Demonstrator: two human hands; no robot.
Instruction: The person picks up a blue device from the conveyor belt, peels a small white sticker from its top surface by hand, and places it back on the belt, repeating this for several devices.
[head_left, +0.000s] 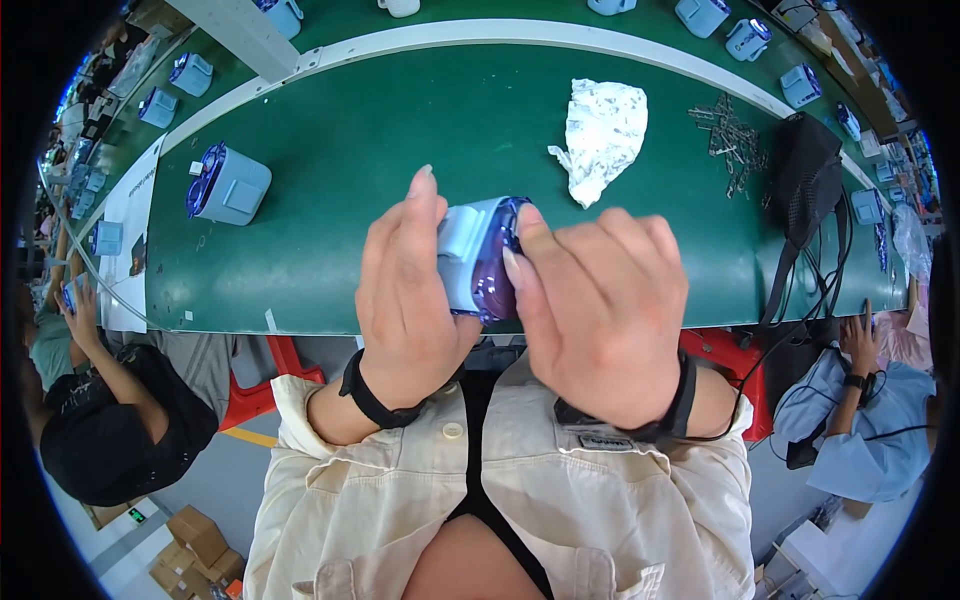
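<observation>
Between my two hands, above the near part of the table, is a light blue plastic container with a glossy purple-blue lid (pixel 466 252), tilted on its side. My left hand (pixel 408 285) supports its light blue body from the left, fingers held straight and the thumb beneath. From the right, my right hand (pixel 607 310) grips the lid side with bent fingers and thumb. The lid's right part is hidden behind those fingers. A similar light blue container with a dark blue lid (pixel 232 185) lies on the table to the left, apart from my hands.
Crumpled white paper (pixel 604 135) and a heap of small dark metal parts (pixel 733 145) lie on the green table (pixel 400 120). A black bag (pixel 805 165) with cables sits at the right. More containers (pixel 702 14) stand beyond the white rail (pixel 520 34). People work on both sides.
</observation>
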